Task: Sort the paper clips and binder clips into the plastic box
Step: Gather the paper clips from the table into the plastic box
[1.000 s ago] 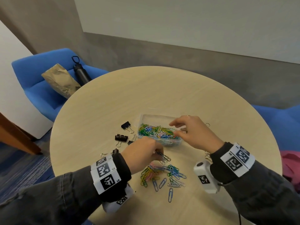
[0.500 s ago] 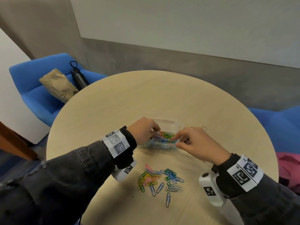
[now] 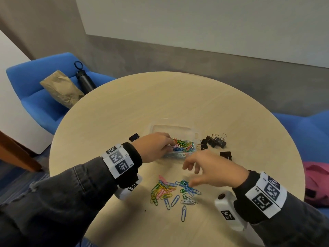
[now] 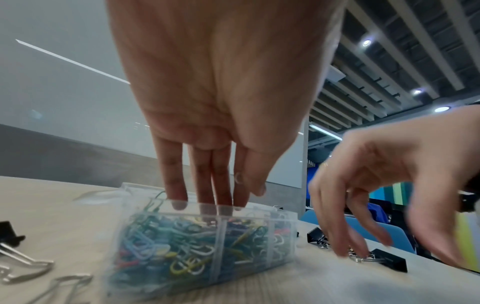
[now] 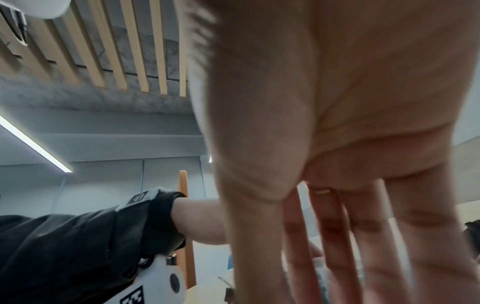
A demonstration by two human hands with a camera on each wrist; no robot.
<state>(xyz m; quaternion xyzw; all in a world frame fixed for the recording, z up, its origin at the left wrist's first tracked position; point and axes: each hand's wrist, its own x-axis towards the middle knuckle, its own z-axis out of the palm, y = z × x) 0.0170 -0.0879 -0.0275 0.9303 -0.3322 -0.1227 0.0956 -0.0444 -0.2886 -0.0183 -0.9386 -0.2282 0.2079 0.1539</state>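
Note:
A clear plastic box (image 3: 179,154) full of coloured paper clips (image 3: 183,146) sits mid-table. My left hand (image 3: 169,146) reaches into its left end with straight fingers (image 4: 179,197), the tips over the rim on the clips; nothing shows pinched. The box (image 4: 207,246) looks blurred in the left wrist view. My right hand (image 3: 191,173) hovers empty, fingers loosely spread, between the box and a loose pile of paper clips (image 3: 169,191). Black binder clips (image 3: 215,140) lie right of the box, one (image 3: 133,137) lies left of it.
The round wooden table (image 3: 124,113) drops off all around. A blue chair (image 3: 41,97) at the back left holds a paper bag (image 3: 61,90) and a dark bottle (image 3: 83,79). More blue seating and a pink cloth (image 3: 316,182) are on the right.
My left hand carried clips from the loose pile to the box and now has its fingers in it. My right hand pulled back from the box's front edge toward the pile.

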